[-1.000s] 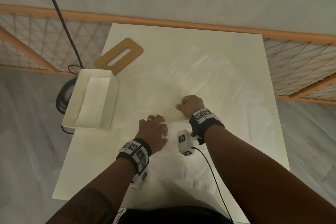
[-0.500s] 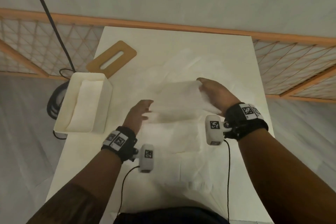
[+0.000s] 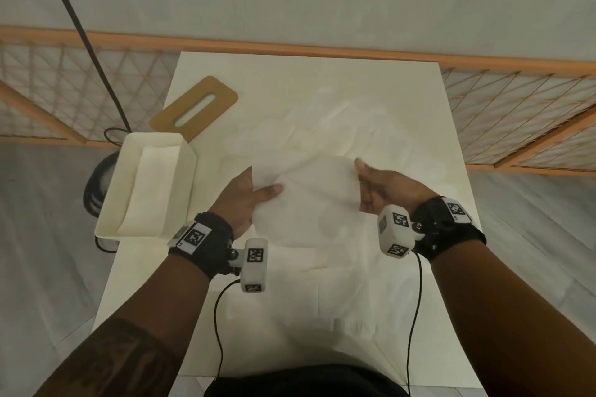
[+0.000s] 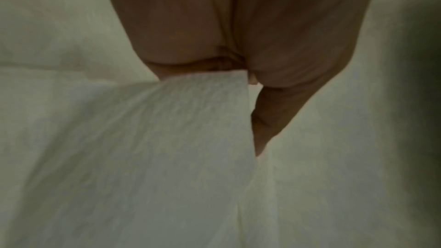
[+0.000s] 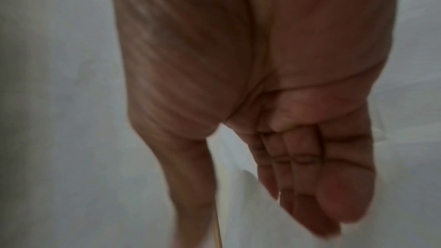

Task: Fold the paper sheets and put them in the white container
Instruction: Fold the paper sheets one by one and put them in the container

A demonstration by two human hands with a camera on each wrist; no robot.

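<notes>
paper sheet (image 3: 306, 196) | held up by left hand (image 3: 240, 200) and right hand (image 3: 383, 190), fingers pinching | white container (image 3: 183, 171) has some sheets | more wait on worktop (image 3: 322, 80)

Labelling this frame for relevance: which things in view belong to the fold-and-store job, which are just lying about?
Job:
- paper sheet, held by left hand and right hand
- loose sheets on the table
- white container

Lying about:
- wooden slotted lid
- black cable
- table

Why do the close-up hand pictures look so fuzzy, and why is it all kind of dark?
Head view: dim, but the paper sheet and white container look sharp. Left wrist view: blurred, right edge dark. Right wrist view: the fingers smeared, likely motion.
</notes>
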